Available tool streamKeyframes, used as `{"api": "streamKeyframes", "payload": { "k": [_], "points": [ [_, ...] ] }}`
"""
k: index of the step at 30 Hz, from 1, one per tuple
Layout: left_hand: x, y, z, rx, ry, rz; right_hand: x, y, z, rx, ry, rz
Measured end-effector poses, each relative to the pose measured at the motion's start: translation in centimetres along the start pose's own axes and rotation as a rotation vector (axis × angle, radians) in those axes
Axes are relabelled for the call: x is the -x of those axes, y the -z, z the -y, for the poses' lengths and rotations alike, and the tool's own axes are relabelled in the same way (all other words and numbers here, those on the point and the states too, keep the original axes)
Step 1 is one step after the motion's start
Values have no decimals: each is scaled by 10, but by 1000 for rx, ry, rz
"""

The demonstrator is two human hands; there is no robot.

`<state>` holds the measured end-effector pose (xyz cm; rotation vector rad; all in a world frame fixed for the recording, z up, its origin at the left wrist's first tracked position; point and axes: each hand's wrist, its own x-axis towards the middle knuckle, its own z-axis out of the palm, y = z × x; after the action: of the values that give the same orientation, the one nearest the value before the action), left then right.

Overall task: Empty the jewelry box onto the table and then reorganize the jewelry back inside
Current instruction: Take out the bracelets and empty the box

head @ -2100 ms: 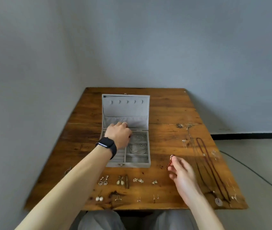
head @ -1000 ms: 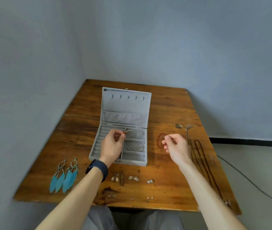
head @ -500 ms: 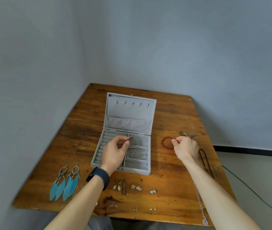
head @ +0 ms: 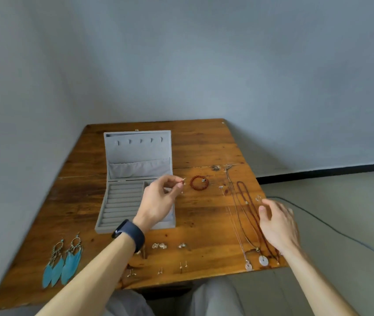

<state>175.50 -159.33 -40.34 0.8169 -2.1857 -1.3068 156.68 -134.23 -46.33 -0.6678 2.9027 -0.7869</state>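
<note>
Once aloft, bracelet [head: 199, 183] now on table [head: 204, 144]

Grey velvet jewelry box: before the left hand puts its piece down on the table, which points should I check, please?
1. Grip of the left hand on the thin silver piece with a red tip: ok, pinched at the fingertips.
2. Bare wood on the brown wooden table beside the red bead bracelet, as a landing place: ok.
3. Right hand free to help: ok, open and holding nothing, above the long dark cord necklaces.
4. Ring rows of the grey velvet jewelry box emptied: ok.
5. Right compartments of the box emptied: cannot tell, the left hand covers them.
</note>
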Motion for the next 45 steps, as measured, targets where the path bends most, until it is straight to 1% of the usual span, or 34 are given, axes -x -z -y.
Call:
{"api": "streamKeyframes", "payload": {
  "k": [3, 6, 8, 11, 13, 15, 17, 26, 30, 32, 36, 39, 42, 45],
  "points": [
    [-8, -28, -18, -94, 17, 92, -4, 6, -22, -104, -170, 159],
    [-21, -53, -18, -284, 128, 135, -3, 2, -26, -221, -302, 297],
    [-28, -63, -16, -524, 185, 156, -3, -3, -27, -211, -334, 290],
    [-30, -71, -16, -866, 169, 109, -3, -2, -28, -181, -313, 254],
    [-29, -76, -19, -995, 146, 86, -2, 0, -29, -198, -291, 244],
    [-28, -78, -19, -1062, 137, 96, -1, 0, -31, -201, -288, 243],
    [-27, -78, -16, -1080, 143, 104, 0, -1, -31, -204, -289, 243],
    [-27, -76, -8, -1013, 169, 87, 1, 3, -33, -323, -317, 222],
    [-24, -71, -9, -912, 142, 97, -1, 8, -38, -457, -331, 241],
    [-21, -64, -10, -850, 113, 89, -1, 15, -39, -473, -305, 256],
    [-10, -42, -7, -737, 24, 44, -3, 27, -32, -350, -167, 207],
    [3, -20, 5, -685, -36, -24, 0, 29, -13, -253, 9, 160],
    [16, 5, 22, -725, -25, -89, 9, 26, 17, -222, 169, 162],
    [26, 33, 41, -774, 6, -96, 21, 21, 53, -189, 285, 178]
  ]
}}
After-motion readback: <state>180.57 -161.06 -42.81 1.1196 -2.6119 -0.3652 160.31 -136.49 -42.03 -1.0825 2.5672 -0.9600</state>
